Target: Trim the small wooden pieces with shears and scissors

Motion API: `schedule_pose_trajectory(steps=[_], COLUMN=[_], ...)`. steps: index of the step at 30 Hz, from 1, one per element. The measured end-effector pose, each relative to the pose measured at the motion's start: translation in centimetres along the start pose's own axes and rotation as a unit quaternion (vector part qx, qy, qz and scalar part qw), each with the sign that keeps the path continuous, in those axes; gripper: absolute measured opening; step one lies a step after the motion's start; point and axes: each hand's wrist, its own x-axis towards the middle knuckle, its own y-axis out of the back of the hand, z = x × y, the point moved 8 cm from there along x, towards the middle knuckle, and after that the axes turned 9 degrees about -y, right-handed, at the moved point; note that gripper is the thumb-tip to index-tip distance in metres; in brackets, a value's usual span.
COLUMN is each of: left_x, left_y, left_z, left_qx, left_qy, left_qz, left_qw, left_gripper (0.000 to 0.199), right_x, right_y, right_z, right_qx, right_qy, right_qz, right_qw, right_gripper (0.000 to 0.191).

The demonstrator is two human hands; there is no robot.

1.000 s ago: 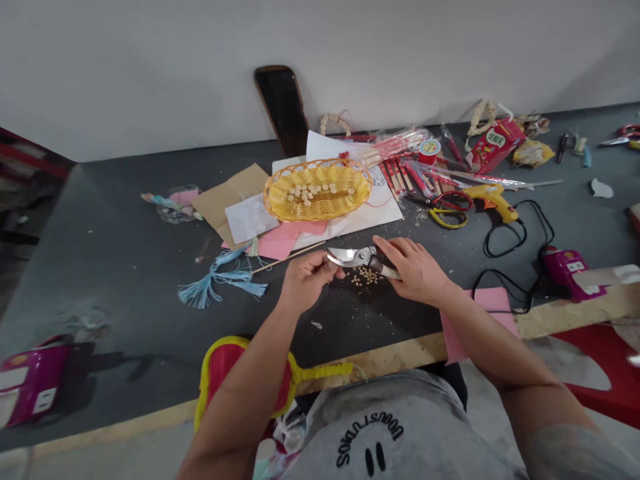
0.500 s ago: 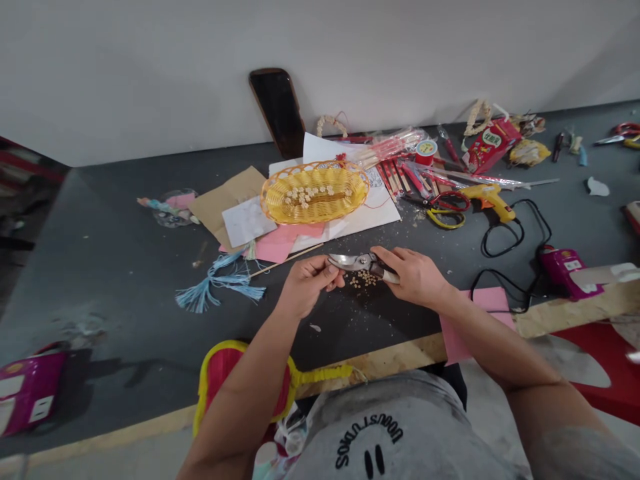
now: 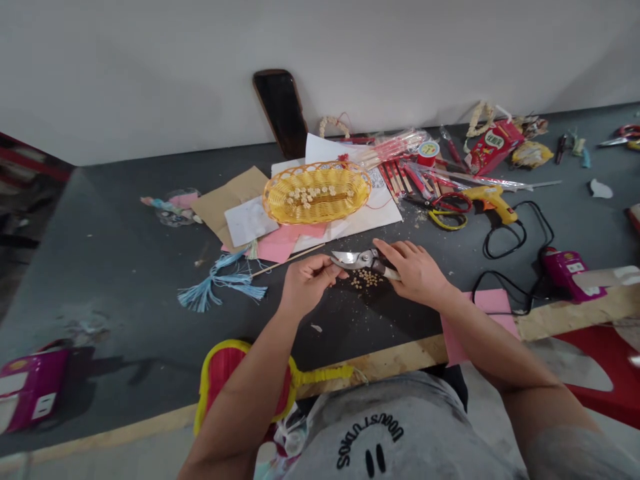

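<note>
While the right hand (image 3: 417,272) is clamped around the handles of the shears (image 3: 363,259), thumb side toward the wall (image 3: 165,73), the left hand (image 3: 311,281) has its thumb and fingers pinched together at the blade tips; cannot tell what, if anything, lies between them. Shears held just above the dark table (image 3: 150,267), blades pointing left and slightly parted. Small pale bits (image 3: 366,279) scattered on the table just below them.

Beyond the hands, a yellow basket (image 3: 283,195) sits on papers (image 3: 370,223), with pale beads (image 3: 311,194) inside. Phone (image 3: 281,110) leaning upright against the wall. Thin stick (image 3: 293,259) near the left hand, one end by a blue tassel (image 3: 215,287). To the right: scissors (image 3: 450,217) with red and yellow handles, just beside a yellow glue gun (image 3: 493,202); red carton (image 3: 495,145) farther back.
</note>
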Motion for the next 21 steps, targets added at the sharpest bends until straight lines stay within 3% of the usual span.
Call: schedule_pose_trajectory(steps=[9,15,21], left_x=[-0.2,-0.3,0.0], left_y=[-0.2,-0.6,0.0], left_z=[-1.1,-2.2,-1.1], left_qx=[-0.06,-0.122,-0.037], left_qy=[0.031,0.048,0.02], left_qz=[-0.031,-0.014,0.037], left_qw=[0.997,0.991,0.998], left_gripper=[0.019,0.023,0.019], right_x=[-0.2,-0.4,0.0], right_y=[0.0,-0.2,-0.1], right_z=[0.0,0.0,0.4], right_qx=[0.047,0.054,0.016], right_qy=[0.043,0.02,-0.012], right_qz=[0.018,0.012,0.023], right_qw=[0.998,0.998,1.0], right_gripper=[0.063,0.056,0.061])
